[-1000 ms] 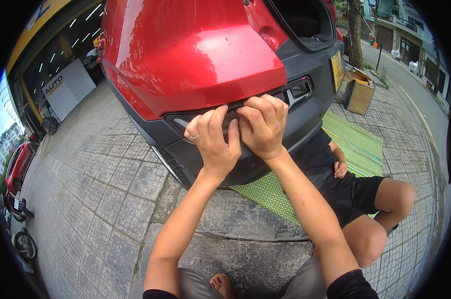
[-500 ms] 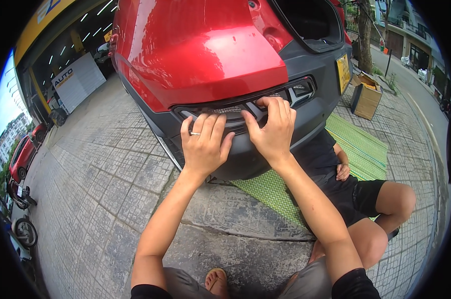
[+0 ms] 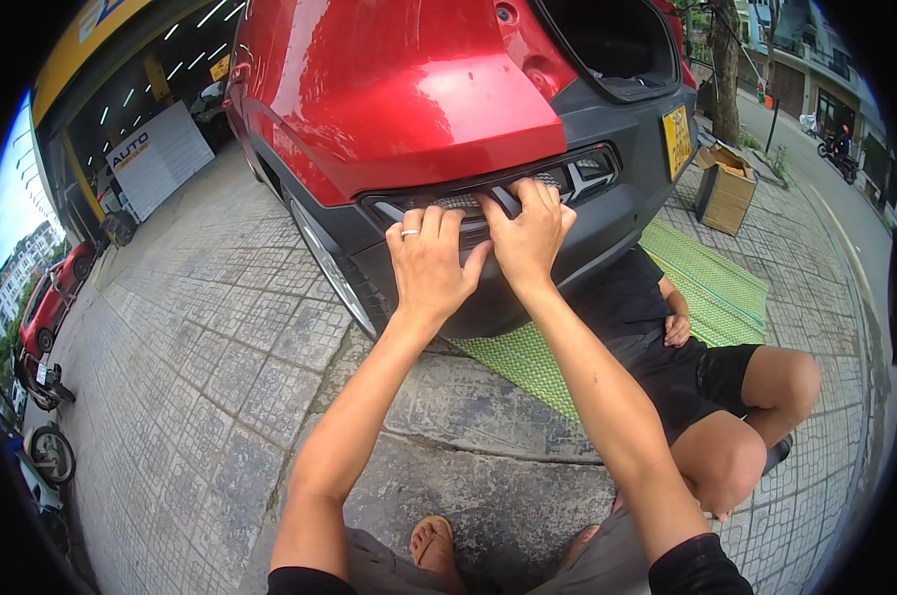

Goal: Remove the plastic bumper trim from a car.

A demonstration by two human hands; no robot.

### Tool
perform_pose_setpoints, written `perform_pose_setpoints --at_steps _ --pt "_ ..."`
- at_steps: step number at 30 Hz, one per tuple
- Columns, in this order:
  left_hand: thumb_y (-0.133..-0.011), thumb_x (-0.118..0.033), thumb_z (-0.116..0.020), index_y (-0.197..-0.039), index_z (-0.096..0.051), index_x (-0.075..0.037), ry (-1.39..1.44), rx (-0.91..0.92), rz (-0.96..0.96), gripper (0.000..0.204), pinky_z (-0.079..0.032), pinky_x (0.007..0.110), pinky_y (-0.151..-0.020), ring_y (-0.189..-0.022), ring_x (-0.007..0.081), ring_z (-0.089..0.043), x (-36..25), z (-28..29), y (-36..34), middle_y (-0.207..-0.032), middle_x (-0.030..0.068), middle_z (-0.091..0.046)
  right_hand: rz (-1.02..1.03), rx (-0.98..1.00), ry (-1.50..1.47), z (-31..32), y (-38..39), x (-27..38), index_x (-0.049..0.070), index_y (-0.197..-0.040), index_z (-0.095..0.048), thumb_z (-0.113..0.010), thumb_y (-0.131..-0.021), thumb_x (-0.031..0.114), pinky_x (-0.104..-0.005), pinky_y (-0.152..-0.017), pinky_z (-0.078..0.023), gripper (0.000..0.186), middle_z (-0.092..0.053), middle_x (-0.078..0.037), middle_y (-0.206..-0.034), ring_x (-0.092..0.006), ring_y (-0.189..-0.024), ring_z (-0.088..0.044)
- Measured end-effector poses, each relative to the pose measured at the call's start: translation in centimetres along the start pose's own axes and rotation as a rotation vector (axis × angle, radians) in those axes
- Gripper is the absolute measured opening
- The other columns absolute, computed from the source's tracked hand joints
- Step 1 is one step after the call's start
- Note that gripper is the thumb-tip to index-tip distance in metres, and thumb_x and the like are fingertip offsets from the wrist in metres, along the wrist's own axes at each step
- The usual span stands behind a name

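Observation:
A long black-framed rear light (image 3: 590, 174), with clear patterned sections and slanted bars, sits in the dark grey bumper (image 3: 622, 218) below the red body panel (image 3: 438, 109) of a car. My left hand (image 3: 428, 263), a ring on one finger, hooks its bent fingertips onto the light's left part; its thumb stands out to the right. Close beside it, my right hand (image 3: 528, 238) grips the middle of the light, thumb and fingers around a dark slanted bar. Both hands hide parts of the light and its lower edge.
Another person (image 3: 706, 397) in dark clothes is on the ground, partly under the bumper, by a green woven mat (image 3: 706, 278). An open cardboard box (image 3: 726, 196) stands at the right. The car's wheel (image 3: 327, 260) is left of the bumper. Paving tiles (image 3: 200, 367) surround the car.
My right hand has shifted left along the light, to its middle bar. My left hand now sits closer to it, with its fingers still on the light. The view has shifted slightly.

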State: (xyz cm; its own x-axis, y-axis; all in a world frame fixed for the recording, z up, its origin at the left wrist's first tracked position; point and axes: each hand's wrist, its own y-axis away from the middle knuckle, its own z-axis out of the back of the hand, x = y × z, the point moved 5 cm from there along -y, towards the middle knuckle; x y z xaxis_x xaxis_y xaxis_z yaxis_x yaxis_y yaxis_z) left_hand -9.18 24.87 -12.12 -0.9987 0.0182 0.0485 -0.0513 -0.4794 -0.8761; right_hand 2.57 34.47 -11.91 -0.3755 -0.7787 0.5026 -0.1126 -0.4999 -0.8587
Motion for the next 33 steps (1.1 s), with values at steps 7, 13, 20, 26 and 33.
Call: perform_pose_setpoints --at_steps 7,13,20,26,33 --pt "-0.084 -0.028 -0.082 -0.118 -0.071 -0.007 0.025 0.0 -0.008 0.042 -0.036 0.045 -0.098 -0.114 0.0287 -0.059 0.0 0.5 0.2 -0.113 0.0087 -0.069 0.054 -0.053 -0.047 0.1 0.2 -0.3 0.012 -0.092 -0.073 -0.087 -0.086 0.028 -0.0427 -0.092 -0.034 0.022 -0.073 0.001 -0.095 -0.0225 -0.1 -0.063" --pt "-0.087 -0.023 -0.078 -0.122 -0.071 -0.008 0.034 -0.05 0.023 0.04 -0.036 0.045 -0.102 -0.12 0.0289 -0.06 0.0 0.3 0.4 -0.118 0.0099 -0.07 0.069 -0.081 -0.084 -0.3 0.6 -0.4 0.012 -0.092 -0.072 -0.088 -0.083 0.026 -0.0419 -0.092 -0.034 0.023 -0.071 0.002 -0.094 -0.0221 -0.098 -0.062" --pt "-0.087 -0.023 -0.078 -0.134 -0.069 -0.008 -0.008 -0.239 -0.071 0.049 -0.036 0.046 -0.108 -0.125 0.0309 -0.058 -0.8 1.4 0.4 -0.13 0.01 -0.065 0.048 -0.09 -0.112 -0.4 0.7 -0.8 0.012 -0.094 -0.074 -0.09 -0.081 0.024 -0.0405 -0.092 -0.034 0.024 -0.071 0.003 -0.093 -0.0206 -0.097 -0.062" --pt "-0.09 -0.028 -0.076 -0.137 -0.066 -0.004 -0.127 -0.312 -0.08 0.053 -0.036 0.05 -0.114 -0.131 0.0332 -0.054 -0.7 0.7 -0.3 -0.137 0.0133 -0.06 0.035 -0.08 -0.128 -0.2 0.9 -0.7 0.012 -0.093 -0.074 -0.09 -0.08 0.023 -0.0401 -0.092 -0.033 0.023 -0.07 0.003 -0.092 -0.0207 -0.095 -0.062" --pt "-0.093 -0.029 -0.074 -0.142 -0.063 -0.003 -0.089 -0.333 -0.067 0.057 -0.035 0.052 -0.114 -0.133 0.0355 -0.051 -0.7 -0.4 0.3 -0.136 0.0143 -0.059 0.027 -0.081 -0.1 -0.1 1.3 -0.5 0.012 -0.093 -0.075 -0.09 -0.08 0.024 -0.0401 -0.092 -0.034 0.024 -0.07 0.002 -0.093 -0.0209 -0.094 -0.061"
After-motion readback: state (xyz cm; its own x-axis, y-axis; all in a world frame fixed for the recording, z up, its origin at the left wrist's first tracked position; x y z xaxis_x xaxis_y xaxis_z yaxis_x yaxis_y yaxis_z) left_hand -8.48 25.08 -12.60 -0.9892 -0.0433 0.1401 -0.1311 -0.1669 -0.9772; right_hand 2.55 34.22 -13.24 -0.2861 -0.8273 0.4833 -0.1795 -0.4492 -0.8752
